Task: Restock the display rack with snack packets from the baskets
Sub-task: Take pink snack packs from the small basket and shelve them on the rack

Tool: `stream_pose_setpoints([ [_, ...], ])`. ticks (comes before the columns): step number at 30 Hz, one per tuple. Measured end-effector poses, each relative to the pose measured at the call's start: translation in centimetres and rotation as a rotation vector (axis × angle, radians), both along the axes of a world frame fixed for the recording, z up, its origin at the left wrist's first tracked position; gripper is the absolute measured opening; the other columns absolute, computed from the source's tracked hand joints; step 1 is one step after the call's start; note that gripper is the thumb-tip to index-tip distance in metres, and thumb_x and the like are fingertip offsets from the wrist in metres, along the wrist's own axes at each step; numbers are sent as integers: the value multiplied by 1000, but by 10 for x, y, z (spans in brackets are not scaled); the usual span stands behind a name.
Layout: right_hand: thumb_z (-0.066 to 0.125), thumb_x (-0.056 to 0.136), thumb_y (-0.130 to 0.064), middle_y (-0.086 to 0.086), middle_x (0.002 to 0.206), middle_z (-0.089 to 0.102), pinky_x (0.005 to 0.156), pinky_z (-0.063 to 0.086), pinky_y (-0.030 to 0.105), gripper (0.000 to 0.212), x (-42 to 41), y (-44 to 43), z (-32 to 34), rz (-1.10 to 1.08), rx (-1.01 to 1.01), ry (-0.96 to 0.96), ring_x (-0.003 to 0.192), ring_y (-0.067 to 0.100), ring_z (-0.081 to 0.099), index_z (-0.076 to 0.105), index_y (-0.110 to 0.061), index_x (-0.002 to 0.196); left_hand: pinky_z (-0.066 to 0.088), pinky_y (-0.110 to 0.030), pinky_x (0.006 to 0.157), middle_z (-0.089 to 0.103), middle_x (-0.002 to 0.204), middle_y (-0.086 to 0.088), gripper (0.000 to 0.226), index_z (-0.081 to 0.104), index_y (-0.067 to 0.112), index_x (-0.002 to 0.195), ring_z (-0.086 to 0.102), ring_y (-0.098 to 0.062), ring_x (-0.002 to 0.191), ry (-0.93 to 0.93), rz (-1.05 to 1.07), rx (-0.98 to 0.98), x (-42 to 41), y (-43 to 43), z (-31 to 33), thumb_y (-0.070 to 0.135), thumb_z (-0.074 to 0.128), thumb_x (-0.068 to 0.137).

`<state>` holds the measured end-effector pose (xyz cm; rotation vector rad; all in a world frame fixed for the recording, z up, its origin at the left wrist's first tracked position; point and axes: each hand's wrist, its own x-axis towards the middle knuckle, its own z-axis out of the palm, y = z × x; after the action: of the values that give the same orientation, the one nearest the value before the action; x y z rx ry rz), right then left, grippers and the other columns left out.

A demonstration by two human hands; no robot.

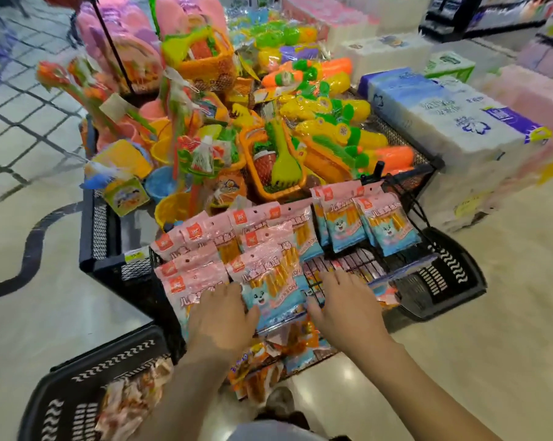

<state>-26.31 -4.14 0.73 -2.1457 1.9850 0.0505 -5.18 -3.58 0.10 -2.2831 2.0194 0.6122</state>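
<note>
Pink-and-blue snack packets (269,281) hang in overlapping rows on a black wire display rack (348,265) fixed to the front of a mesh bin. My left hand (221,316) lies flat on the lower left packets, thumb against a blue-bottomed packet. My right hand (345,300) rests with fingers spread on the bare wire grid beside that packet, holding nothing. Three more packets (364,218) hang at the rack's upper right. A black basket (78,393) at lower left holds more packets. A second black basket (443,281) sits on the floor behind the rack at right.
The black mesh bin (103,233) behind the rack is piled with bright plastic toys (269,138). Stacked tissue packs (459,138) stand to the right. Orange snack packets (269,361) hang lower on the rack. Pale floor lies on both sides.
</note>
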Motion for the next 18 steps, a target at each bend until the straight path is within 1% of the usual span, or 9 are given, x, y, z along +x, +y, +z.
stream_pose_setpoints([
  [3,44,102,-54,5,140,52,104,44,42,58,-2,-26,-11,8,60,-69,128,27,49,41,-18,147,51,-41,92,63,121,0,43,56,23,124,57,-25,113,54,113,80,-3,-15,-5,56,50,99],
  [6,47,102,-54,4,139,53,103,46,41,57,-3,-47,-24,24,127,-195,128,25,49,43,-19,146,52,-39,86,61,107,-1,44,53,21,112,58,-25,102,100,252,143,-7,-24,-13,63,53,96],
  [8,50,101,-54,3,133,56,98,48,40,51,-3,-61,-33,7,172,-284,123,23,52,49,-20,139,53,-39,82,61,97,-2,47,51,19,106,60,-26,95,143,317,130,-11,-25,-20,65,56,95],
  [9,52,100,-53,2,130,58,95,49,39,49,-3,-67,-36,-11,196,-334,120,23,54,51,-19,137,54,-39,81,63,97,-2,48,52,18,106,62,-26,93,175,341,114,-14,-25,-24,65,58,94],
  [12,58,99,-50,2,119,64,89,50,38,45,-3,-82,-44,-82,274,-485,106,20,59,57,-17,130,56,-39,79,68,109,0,59,53,18,120,66,-24,96,248,439,107,-26,-25,-32,68,62,90],
  [14,58,100,-48,3,115,65,88,52,38,42,-3,-89,-46,-109,335,-577,98,17,59,56,-17,128,56,-39,78,70,112,5,65,52,23,123,67,-21,97,279,512,89,-34,-26,-37,73,64,83],
  [16,56,101,-49,3,113,64,85,51,36,40,-4,-96,-49,-116,376,-619,91,12,57,54,-18,127,53,-37,76,68,112,7,64,49,24,124,68,-20,100,294,578,79,-42,-27,-35,68,70,83],
  [18,55,102,-49,-5,102,61,71,47,27,41,-4,-104,-52,-119,399,-639,82,2,53,53,-18,128,51,-37,78,67,112,7,59,47,23,127,68,-21,103,298,616,78,-49,-29,-30,59,73,87],
])
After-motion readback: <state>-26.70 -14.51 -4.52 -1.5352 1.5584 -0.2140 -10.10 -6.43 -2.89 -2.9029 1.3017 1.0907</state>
